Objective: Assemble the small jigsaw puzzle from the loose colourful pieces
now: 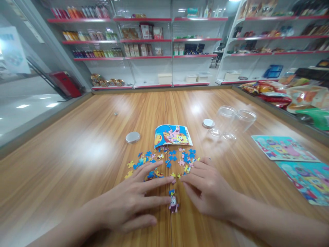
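Observation:
My left hand [131, 195] is spread open over the table, palm down. Its fingertips reach a short column of joined jigsaw pieces [173, 202] showing a pink cartoon figure, and a pink jigsaw piece [173, 181] just above it. To the right, my right hand [209, 185] is curled, with index finger and thumb drawn close together; whatever lies between them is hidden. A small yellow jigsaw piece [179, 175] is beside its index fingertip. Loose blue, yellow and pink pieces [168, 161] lie beyond both hands, partly covered by them. Behind these stands a curved picture sheet [173, 135] with cartoon figures.
Two clear jars [226, 120] stand at the right, near a silver lid [208, 123]. Another silver lid [133, 137] lies at the left. Two cartoon picture cards [285, 147] lie far right. Snack bags [267, 92] sit beyond the table edge; stocked shelves [146, 40] line the back.

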